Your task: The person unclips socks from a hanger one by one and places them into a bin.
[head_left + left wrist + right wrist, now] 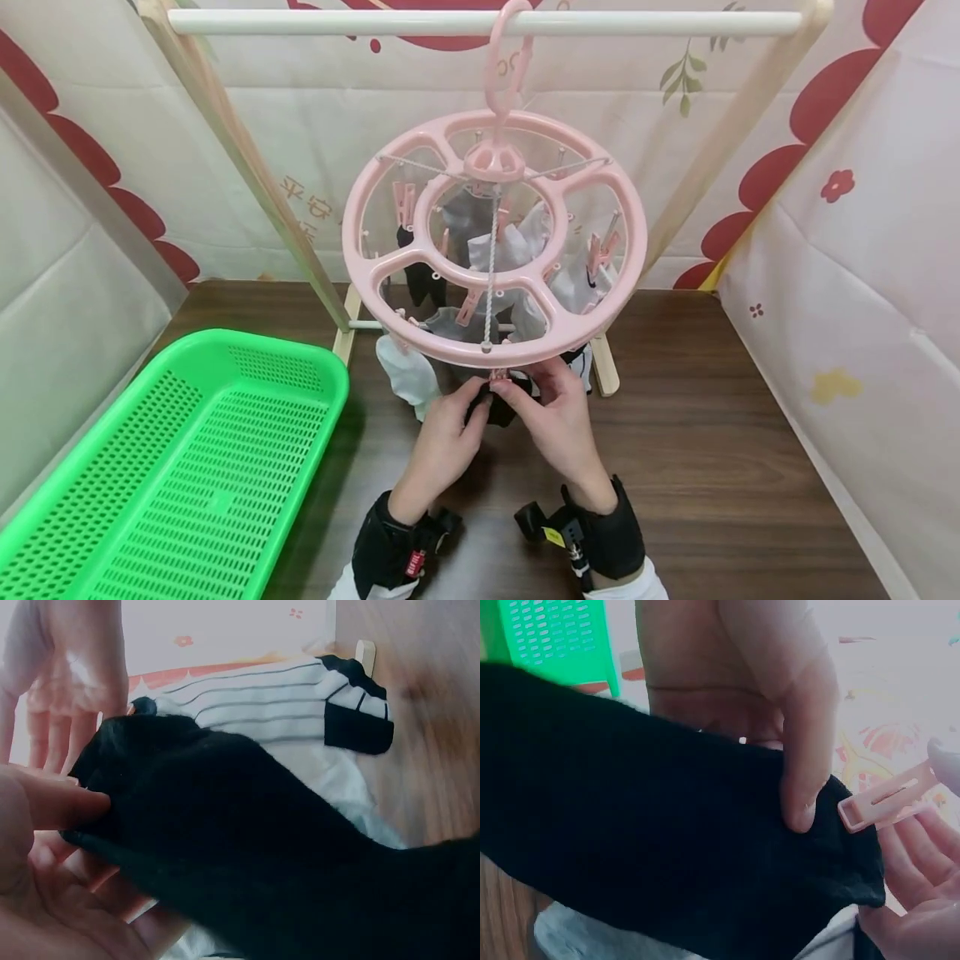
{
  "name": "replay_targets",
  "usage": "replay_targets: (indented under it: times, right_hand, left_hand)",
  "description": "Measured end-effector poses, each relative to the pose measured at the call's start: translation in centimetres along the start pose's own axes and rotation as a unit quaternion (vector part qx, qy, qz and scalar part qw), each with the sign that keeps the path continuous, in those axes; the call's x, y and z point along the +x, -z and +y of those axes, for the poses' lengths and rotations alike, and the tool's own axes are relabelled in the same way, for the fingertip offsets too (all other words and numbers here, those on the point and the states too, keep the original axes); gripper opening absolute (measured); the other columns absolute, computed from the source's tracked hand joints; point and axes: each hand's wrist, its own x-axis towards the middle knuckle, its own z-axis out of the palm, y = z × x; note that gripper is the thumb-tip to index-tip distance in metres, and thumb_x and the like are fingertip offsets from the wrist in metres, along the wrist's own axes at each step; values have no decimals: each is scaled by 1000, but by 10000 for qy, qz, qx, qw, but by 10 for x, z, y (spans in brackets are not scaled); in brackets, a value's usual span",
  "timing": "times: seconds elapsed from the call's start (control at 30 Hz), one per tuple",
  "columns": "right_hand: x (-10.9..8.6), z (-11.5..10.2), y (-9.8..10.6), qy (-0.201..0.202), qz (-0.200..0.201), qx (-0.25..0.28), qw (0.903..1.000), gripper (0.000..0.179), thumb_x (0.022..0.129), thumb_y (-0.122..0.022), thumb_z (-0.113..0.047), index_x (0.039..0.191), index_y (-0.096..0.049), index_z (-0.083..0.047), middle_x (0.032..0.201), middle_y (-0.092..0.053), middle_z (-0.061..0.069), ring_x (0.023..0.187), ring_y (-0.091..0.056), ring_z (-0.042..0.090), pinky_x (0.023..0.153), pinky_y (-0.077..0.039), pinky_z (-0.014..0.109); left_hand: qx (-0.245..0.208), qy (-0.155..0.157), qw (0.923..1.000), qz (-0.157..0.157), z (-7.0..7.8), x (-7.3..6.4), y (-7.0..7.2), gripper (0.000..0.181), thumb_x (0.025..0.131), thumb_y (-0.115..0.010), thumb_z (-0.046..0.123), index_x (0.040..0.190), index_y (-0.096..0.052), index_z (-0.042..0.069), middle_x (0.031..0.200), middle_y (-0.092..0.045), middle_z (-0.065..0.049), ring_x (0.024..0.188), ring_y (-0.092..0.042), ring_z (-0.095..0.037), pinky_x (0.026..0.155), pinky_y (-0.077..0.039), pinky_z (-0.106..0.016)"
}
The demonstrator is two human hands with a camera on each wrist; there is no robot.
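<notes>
Under the near rim of the round pink drying hanger [596, 333], both hands meet at a black sock [217, 802]. The left hand [447, 431] pinches the sock near its edge, its thumb [801, 802] flat on the fabric. The right hand [561, 421] grips a pink clothespin [889, 796], whose tip overlaps the sock's edge in the right wrist view. Beyond the black sock, a white sock with dark stripes [255, 705] hangs in the left wrist view. Several other socks, among them a pale one [407, 375], hang from the hanger's pegs.
The hanger's hook [495, 75] goes over a white rod [337, 22] on a wooden stand [240, 150]. A green plastic basket [333, 383] sits at the left on the dark wooden table [712, 467]. Patterned cloth panels [862, 275] enclose the back and sides.
</notes>
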Motion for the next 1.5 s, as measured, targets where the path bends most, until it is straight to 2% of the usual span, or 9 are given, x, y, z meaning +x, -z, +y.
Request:
replay_targets:
  times: [0.2, 0.33, 0.6, 0.7, 0.8, 0.97, 1.2, 1.37, 1.5]
  right_hand:
    - [1, -4, 5, 298, 215, 502, 9981, 25, 89, -66, 0, 111, -58, 8, 91, -67, 11, 81, -67, 21, 72, -53, 31]
    - [2, -8, 11, 314, 368, 502, 9976, 26, 90, -63, 5, 111, -53, 16, 92, -67, 11, 80, -67, 19, 73, -53, 28]
    - [0, -13, 16, 61, 343, 573, 9978, 33, 89, -65, 4, 119, -53, 13, 115, -64, 18, 104, -64, 22, 87, -50, 30]
    - [-1, -15, 16, -180, 179, 791, 9965, 36, 88, -67, 2, 123, -55, 5, 119, -61, 14, 109, -61, 21, 90, -48, 31]
    - [0, -15, 16, -315, -30, 1132, 9931, 40, 88, -65, 5, 126, -53, 1, 121, -59, 15, 107, -62, 22, 88, -49, 30]
    - [1, -15, 16, -323, -242, 1344, 9901, 47, 87, -64, 10, 130, -47, 7, 122, -56, 20, 108, -61, 22, 87, -50, 32]
    - [-4, -13, 23, -714, -563, 1036, 9905, 59, 85, -65, 10, 138, -40, 3, 134, -48, 16, 125, -48, 25, 103, -37, 35]
    - [-6, -17, 34, -1056, -883, 651, 9883, 66, 84, -64, 13, 142, -38, -2, 140, -41, 15, 130, -43, 24, 104, -36, 32]
    - [-6, -21, 46, -1084, -1172, 219, 9869, 73, 82, -65, 15, 146, -33, -3, 142, -38, 15, 130, -42, 23, 104, -35, 29]
  left_hand:
    - [276, -43, 9995, -164, 4, 1, 10, 12, 90, -58, -3, 98, -65, 4, 62, -47, 5, 53, -41, -11, 53, -35, -25]
    - [507, -94, 9985, -186, 5, 1, 17, 11, 90, -59, -2, 97, -65, 4, 58, -41, 7, 51, -39, -11, 52, -35, -27]
    - [745, -14, 9972, -54, 8, -3, 32, 12, 89, -61, -2, 99, -65, 2, 55, -34, 10, 47, -33, -8, 48, -32, -27]
    - [805, -67, 9967, 37, 11, -5, 37, 12, 89, -61, -2, 98, -65, 3, 55, -40, 7, 48, -37, -10, 49, -35, -29]
    - [936, -190, 9952, 219, 14, -6, 42, 11, 89, -61, -3, 97, -65, 3, 64, -57, -2, 55, -53, -17, 55, -44, -34]
    - [1065, -184, 9933, 411, 20, -9, 51, 12, 89, -62, -1, 99, -65, 5, 68, -61, -5, 58, -58, -18, 55, -45, -34]
    - [1160, -41, 9920, 488, 25, -16, 62, 11, 89, -62, -2, 96, -64, 7, 55, -37, 10, 48, -38, -8, 48, -35, -25]
    - [1248, -56, 9907, 535, 27, -18, 65, 13, 88, -63, -3, 97, -64, 7, 56, -35, 11, 49, -37, -7, 47, -33, -25]
    - [1354, -290, 9882, 657, 32, -14, 66, 15, 88, -62, -3, 100, -65, 7, 57, -40, 9, 50, -40, -8, 48, -34, -24]
